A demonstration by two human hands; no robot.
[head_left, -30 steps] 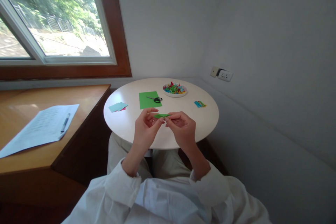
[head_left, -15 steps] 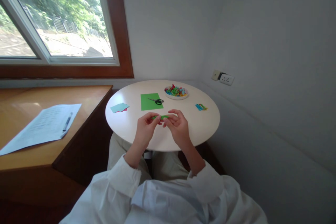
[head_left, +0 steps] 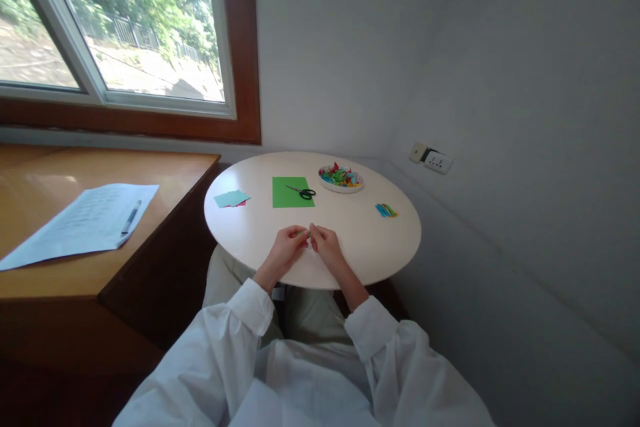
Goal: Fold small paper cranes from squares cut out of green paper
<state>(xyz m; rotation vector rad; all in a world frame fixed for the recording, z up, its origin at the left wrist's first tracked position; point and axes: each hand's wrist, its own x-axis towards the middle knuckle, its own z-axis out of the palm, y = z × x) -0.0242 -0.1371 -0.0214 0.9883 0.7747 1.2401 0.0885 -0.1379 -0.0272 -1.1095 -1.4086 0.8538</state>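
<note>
Both hands meet over the near part of the round white table (head_left: 360, 240). My left hand (head_left: 289, 247) is closed, pinching a small piece of green paper (head_left: 301, 233) that is mostly hidden by the fingers. Against its right end, my right hand (head_left: 326, 246) is closed too, thumb and fingertips together on the paper. Beyond the hands lies a flat green paper sheet (head_left: 286, 198), with black-handled scissors (head_left: 306, 193) resting across its right side.
A white oval dish (head_left: 343, 188) heaped with small colourful paper pieces stands at the back. Folded coloured strips (head_left: 387, 210) lie at right, light blue and pink paper (head_left: 232, 199) at left. A wooden desk (head_left: 165, 213) bears printed sheets (head_left: 85, 223) and a pen (head_left: 131, 217).
The hands have come down slightly and drawn closer together. My right fingers, spread before, are now closed on the green paper, and less of it shows. The view has shifted slightly.
</note>
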